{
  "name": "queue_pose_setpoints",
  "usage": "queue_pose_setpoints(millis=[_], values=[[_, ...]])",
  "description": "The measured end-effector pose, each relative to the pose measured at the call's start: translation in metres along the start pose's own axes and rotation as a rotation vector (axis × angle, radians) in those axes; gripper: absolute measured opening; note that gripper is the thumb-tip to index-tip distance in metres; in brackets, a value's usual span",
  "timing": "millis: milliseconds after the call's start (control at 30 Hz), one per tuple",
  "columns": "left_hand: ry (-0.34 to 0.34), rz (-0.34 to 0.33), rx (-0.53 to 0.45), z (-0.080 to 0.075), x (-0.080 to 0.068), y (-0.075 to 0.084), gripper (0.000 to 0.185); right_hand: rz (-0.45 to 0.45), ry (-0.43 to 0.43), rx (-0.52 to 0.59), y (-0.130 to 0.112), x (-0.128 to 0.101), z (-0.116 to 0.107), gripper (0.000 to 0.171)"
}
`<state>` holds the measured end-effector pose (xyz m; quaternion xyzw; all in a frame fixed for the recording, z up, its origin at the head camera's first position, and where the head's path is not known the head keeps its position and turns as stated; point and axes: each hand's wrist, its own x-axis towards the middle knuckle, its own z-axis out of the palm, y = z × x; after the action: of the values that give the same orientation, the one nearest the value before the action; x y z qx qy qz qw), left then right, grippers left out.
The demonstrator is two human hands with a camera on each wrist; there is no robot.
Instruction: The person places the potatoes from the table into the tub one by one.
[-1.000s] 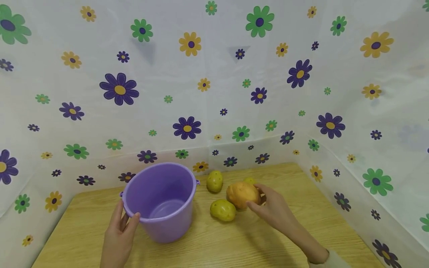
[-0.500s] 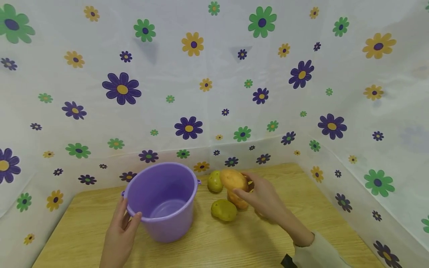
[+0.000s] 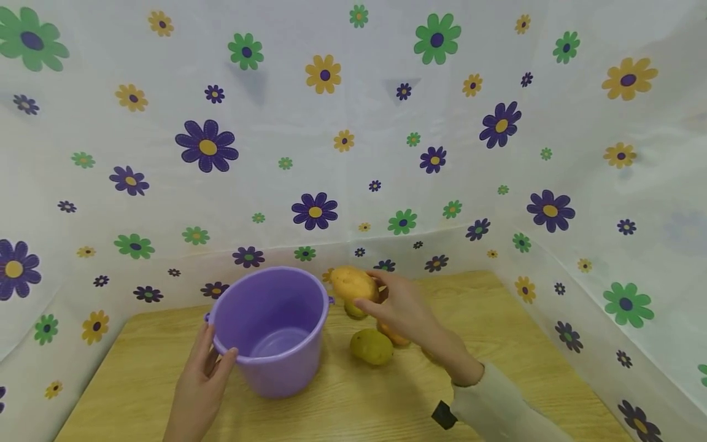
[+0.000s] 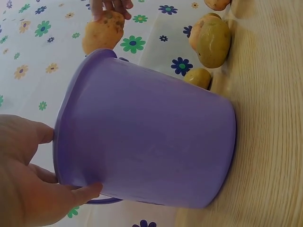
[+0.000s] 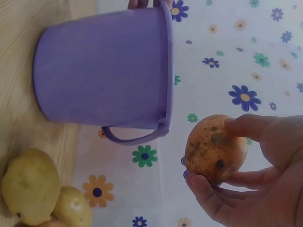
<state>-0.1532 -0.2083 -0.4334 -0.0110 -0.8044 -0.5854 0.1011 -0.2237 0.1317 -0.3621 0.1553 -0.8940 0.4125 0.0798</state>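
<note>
A purple bucket (image 3: 284,374) stands upright on the wooden table, and its visible inside holds nothing. My left hand (image 3: 199,383) holds the bucket's near-left rim, thumb and fingers on either side of the wall. To the right of the bucket, my right hand (image 3: 405,310) grips an orange-brown potato (image 3: 353,283) in the air at about rim height. Dark blotches mark that potato (image 5: 215,149) in the right wrist view. Below it on the table lie a yellow-green potato (image 3: 372,347), a second one (image 3: 355,310) partly covered, and an orange potato (image 3: 393,333) mostly hidden by my hand.
The bucket's handle (image 5: 137,139) hangs down along its side. A white flowered sheet (image 3: 353,153) encloses the table (image 3: 353,411) at the back and sides. A small black block (image 3: 444,415) sits by my right sleeve.
My right hand has lifted the orange-brown potato from the group and carried it left towards the bucket. An orange potato under it has come into view. My left hand keeps its place on the rim.
</note>
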Motion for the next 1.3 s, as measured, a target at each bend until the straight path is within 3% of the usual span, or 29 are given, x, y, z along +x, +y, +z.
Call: queue_pose_setpoints(millis=[467, 1033, 1300], values=[[-0.016, -0.061, 0.029, 0.0, 0.001, 0.001, 0.083, -0.101, -0.076, 0.053, -0.031, 0.019, 0.029, 0.056], [-0.019, -0.031, -0.017, -0.001, 0.001, 0.002, 0.086, -0.18, -0.152, -0.034, -0.064, 0.035, 0.084, 0.061], [-0.041, -0.034, -0.046, -0.002, 0.002, -0.001, 0.087, -0.202, -0.193, -0.025, -0.078, 0.037, 0.103, 0.062]])
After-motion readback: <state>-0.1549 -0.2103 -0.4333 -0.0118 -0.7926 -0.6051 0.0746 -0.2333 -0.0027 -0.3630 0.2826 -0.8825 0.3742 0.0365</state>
